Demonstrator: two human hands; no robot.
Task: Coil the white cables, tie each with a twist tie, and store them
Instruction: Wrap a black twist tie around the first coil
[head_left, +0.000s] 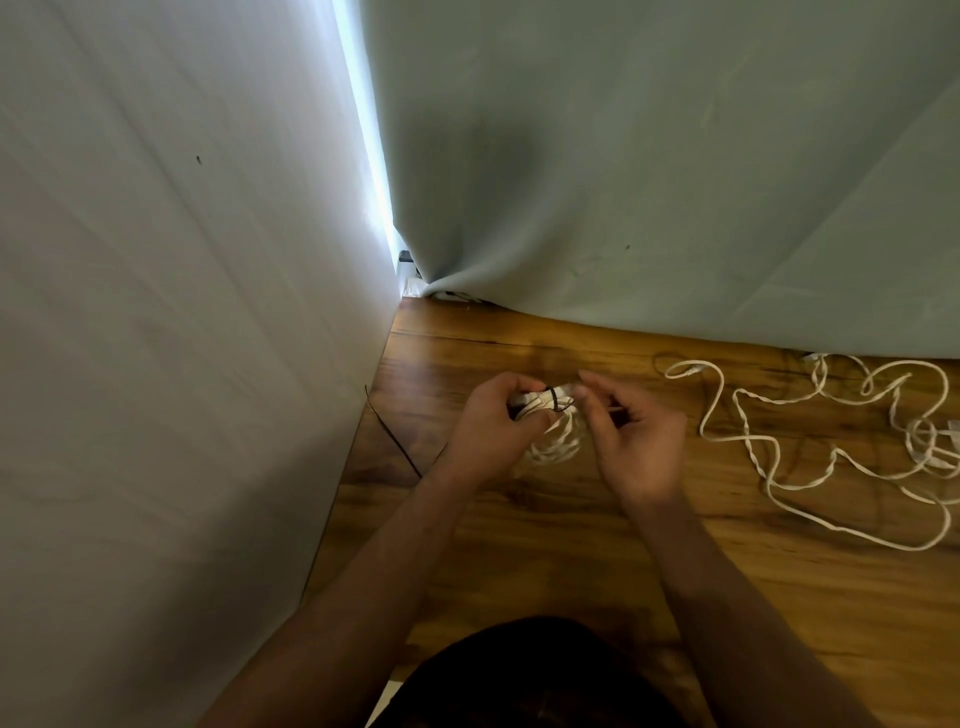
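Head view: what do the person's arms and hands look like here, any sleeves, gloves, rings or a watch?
Both forearms are bare up to the frame's lower edge, with no sleeves showing. The left hand and right hand wear no gloves, and no ring, watch or wristband shows. A dark garment lies below them; its kind cannot be told.

Both hands, left hand (493, 421) and right hand (636, 441), pinch a coiled white cable (553, 436) (dark twist tie (551, 401) wrapped round it) above the wooden worktop (545, 545).

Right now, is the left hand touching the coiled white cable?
Touching. The head view shows the left hand closed around the top of the coiled white cable, its fingers wrapped over the bundle beside the dark twist tie, no gap visible.
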